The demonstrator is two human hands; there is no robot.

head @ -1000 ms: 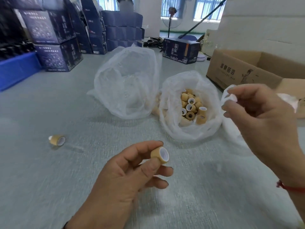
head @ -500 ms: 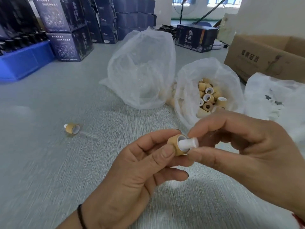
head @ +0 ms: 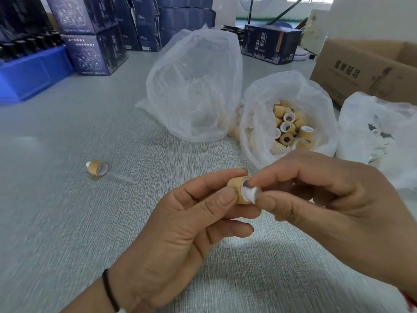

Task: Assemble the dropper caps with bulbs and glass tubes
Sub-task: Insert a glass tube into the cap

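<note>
A: Setting: grey woven-texture tabletop point(head: 74, 222) in a stockroom, dark printed cartons point(head: 94, 53) stacked at the back, blue plastic crate point(head: 29, 75) far left.

B: Fingers?

A: Right hand point(head: 334, 206) pinches a small white rubber bulb point(head: 249, 192) between thumb and forefinger, other fingers curled behind. Left hand point(head: 180, 233) grips a tan bamboo-look cylindrical cap point(head: 239, 188) between thumb and forefinger, open end facing the bulb. Bulb is partly inside the cap mouth.

B: Step?

A: Looks like bulb insertion, mid-push. Can't tell whether the tip is through the cap's top hole; that side is hidden by the left fingers.

B: Next?

A: My guess: push straight along the cap axis until the bulb flange seats, keep the cap from rotating. Then a glass tube is needed, and neither hand has one.

B: Around it?

A: One finished dropper with clear glass tube point(head: 101, 169) lies on its side, well left of the hands. Behind the hands, an open clear plastic bag of loose tan caps point(head: 288, 129). Right of it, a bag of white parts point(head: 372, 136), likely bulbs. A crumpled translucent bag point(head: 194, 86) stands further back, contents unclear. Brown cardboard box point(head: 365, 73) far right.
</note>
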